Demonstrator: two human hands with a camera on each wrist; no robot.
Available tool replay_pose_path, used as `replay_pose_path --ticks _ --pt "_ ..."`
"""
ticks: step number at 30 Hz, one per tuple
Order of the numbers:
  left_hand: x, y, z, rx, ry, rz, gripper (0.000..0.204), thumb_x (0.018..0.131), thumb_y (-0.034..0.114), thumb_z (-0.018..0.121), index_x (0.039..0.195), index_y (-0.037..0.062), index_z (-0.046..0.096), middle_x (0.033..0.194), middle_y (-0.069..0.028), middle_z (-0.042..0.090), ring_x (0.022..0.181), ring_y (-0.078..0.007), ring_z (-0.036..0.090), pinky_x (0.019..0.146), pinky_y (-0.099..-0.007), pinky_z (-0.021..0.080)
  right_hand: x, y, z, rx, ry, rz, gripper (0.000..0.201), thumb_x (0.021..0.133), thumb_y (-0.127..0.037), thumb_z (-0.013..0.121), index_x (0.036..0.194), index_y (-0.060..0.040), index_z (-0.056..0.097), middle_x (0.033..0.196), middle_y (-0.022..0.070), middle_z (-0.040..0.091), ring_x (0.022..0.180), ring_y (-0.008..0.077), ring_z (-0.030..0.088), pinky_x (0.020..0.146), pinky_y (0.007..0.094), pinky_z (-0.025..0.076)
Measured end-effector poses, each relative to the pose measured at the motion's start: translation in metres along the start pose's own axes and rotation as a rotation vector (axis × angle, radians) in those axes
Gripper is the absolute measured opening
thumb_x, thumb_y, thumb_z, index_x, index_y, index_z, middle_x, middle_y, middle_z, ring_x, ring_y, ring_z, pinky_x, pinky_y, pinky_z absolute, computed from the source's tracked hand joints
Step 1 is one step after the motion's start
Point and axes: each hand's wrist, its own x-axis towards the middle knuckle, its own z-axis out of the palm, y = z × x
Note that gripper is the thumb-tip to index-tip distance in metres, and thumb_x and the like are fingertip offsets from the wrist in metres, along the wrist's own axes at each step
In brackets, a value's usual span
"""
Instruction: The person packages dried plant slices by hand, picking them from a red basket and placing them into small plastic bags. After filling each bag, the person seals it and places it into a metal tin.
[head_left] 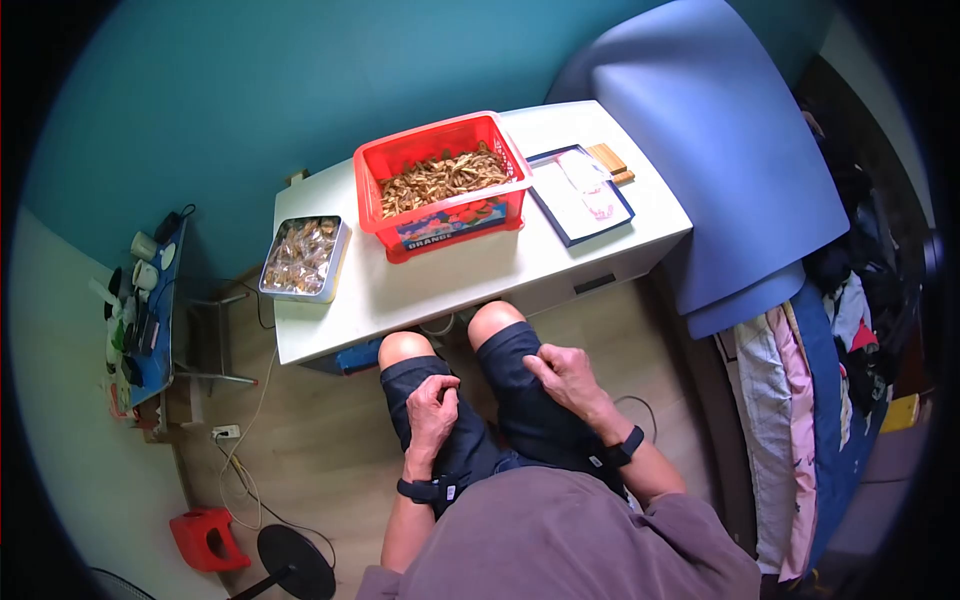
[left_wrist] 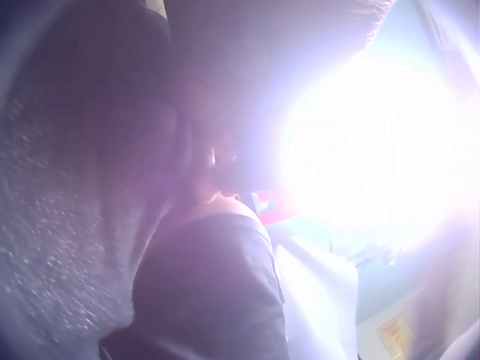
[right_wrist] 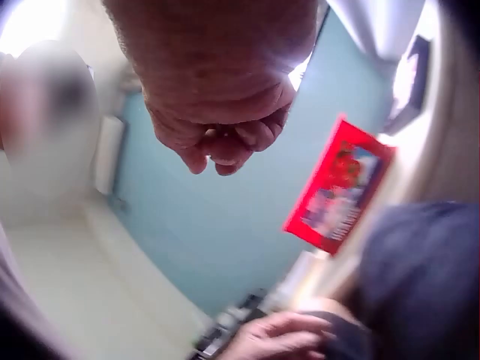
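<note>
In the head view the left hand (head_left: 433, 412) lies over the left thigh, fingers loosely bent and holding nothing visible. The right hand (head_left: 568, 380) is above the other thigh, its fingers curled loosely, also without an object. Seen from the right wrist, the right hand (right_wrist: 217, 90) has bent fingertips, and the left hand (right_wrist: 281, 337) shows at the bottom edge. Glare and shadow hide most of the left wrist view. Beyond the knees, a red basket (head_left: 448, 237) of brown dried pieces stands on a white table (head_left: 390, 290).
On the table, a tin (head_left: 303, 258) of wrapped pieces is at the left; a dark-rimmed tray (head_left: 598, 234) and wooden block (head_left: 608, 160) are at the right. A folded blue mat (head_left: 720, 150) leans beside it. Left on the floor are a red stool (head_left: 205, 540) and cables.
</note>
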Motion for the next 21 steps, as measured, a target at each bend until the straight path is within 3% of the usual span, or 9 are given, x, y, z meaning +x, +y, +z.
replay_pose_path --ticks 2,3,6,7,10,13,17,19,21 --pt "-0.002 -0.001 -0.004 -0.014 0.003 0.008 0.013 0.087 0.001 0.063 0.094 0.0014 0.073 0.085 -0.0122 0.073 0.071 -0.0229 0.071 0.068 -0.0322 0.056 -0.022 0.039 0.017 -0.5 0.064 -0.034 0.02 0.095 -0.022 0.066 0.106 -0.0047 0.065 0.086 0.0161 0.063 0.076 0.04 0.067 0.063 0.0485 0.053" --pt "-0.003 -0.003 -0.006 -0.052 0.004 -0.008 0.013 0.088 0.001 0.063 0.094 0.0009 0.073 0.083 -0.0115 0.073 0.07 -0.021 0.07 0.067 -0.031 0.056 -0.026 0.034 0.012 -0.504 0.056 -0.039 0.02 0.095 -0.022 0.066 0.106 -0.0047 0.065 0.086 0.0161 0.063 0.076 0.04 0.067 0.063 0.0485 0.053" --pt "-0.007 -0.007 -0.012 -0.12 0.005 -0.035 0.012 0.089 0.001 0.062 0.096 -0.0004 0.073 0.081 -0.0087 0.072 0.068 -0.0152 0.069 0.064 -0.0278 0.055 -0.036 0.001 -0.012 -0.535 0.023 0.026 0.041 0.098 -0.029 0.062 0.128 -0.0022 0.053 0.1 0.02 0.064 0.085 0.041 0.068 0.071 0.0514 0.056" --pt "-0.005 -0.008 -0.011 -0.147 0.004 -0.039 0.013 0.091 0.002 0.062 0.097 -0.0011 0.072 0.08 -0.0065 0.073 0.067 -0.0113 0.068 0.063 -0.0258 0.055 -0.04 0.001 -0.013 -0.546 0.021 0.025 0.041 0.098 -0.029 0.062 0.128 -0.0022 0.053 0.1 0.02 0.064 0.085 0.041 0.068 0.071 0.0514 0.056" --pt "-0.003 -0.007 -0.011 -0.146 -0.022 -0.051 0.013 0.091 0.002 0.062 0.098 -0.001 0.072 0.08 -0.0057 0.072 0.067 -0.0109 0.068 0.064 -0.0253 0.055 -0.052 0.008 -0.01 -0.756 -0.213 0.034 0.051 0.1 -0.04 0.06 0.114 0.0083 0.053 0.092 0.0231 0.064 0.08 0.0387 0.07 0.066 0.0462 0.058" --pt "0.002 0.004 -0.011 -0.163 -0.034 -0.124 0.013 0.088 0.004 0.063 0.095 0.0008 0.074 0.081 -0.0097 0.073 0.069 -0.0173 0.07 0.067 -0.0298 0.056 -0.044 0.01 -0.012 -0.768 -0.27 -0.012 0.042 0.1 -0.038 0.06 0.096 0.004 0.058 0.082 0.0205 0.064 0.075 0.0356 0.07 0.06 0.0429 0.058" --pt "0.016 0.018 -0.013 -0.014 -0.111 -0.202 0.017 0.087 0.012 0.066 0.098 0.0037 0.075 0.083 -0.0123 0.075 0.07 -0.0206 0.071 0.068 -0.0331 0.056 -0.03 0.015 -0.019 -0.725 -0.357 -0.079 0.035 0.099 -0.033 0.063 0.089 0.0005 0.058 0.078 0.0191 0.065 0.068 0.0368 0.068 0.06 0.0439 0.056" --pt "0.025 0.024 -0.009 0.023 -0.223 -0.238 0.018 0.088 0.013 0.065 0.099 0.004 0.075 0.085 -0.0133 0.075 0.071 -0.0239 0.071 0.069 -0.0346 0.057 -0.026 0.02 -0.021 -0.705 -0.401 -0.192 0.032 0.1 -0.029 0.061 0.083 -0.0011 0.061 0.076 0.0147 0.063 0.068 0.0301 0.069 0.055 0.0394 0.056" --pt "0.039 0.029 -0.001 -0.039 -0.264 -0.204 0.018 0.088 0.014 0.064 0.099 0.0038 0.074 0.086 -0.0138 0.075 0.073 -0.0267 0.072 0.07 -0.0366 0.057 -0.025 0.023 -0.021 -0.695 -0.411 -0.241 0.029 0.099 -0.026 0.062 0.083 -0.002 0.061 0.075 0.0136 0.063 0.065 0.0292 0.068 0.054 0.0388 0.056"
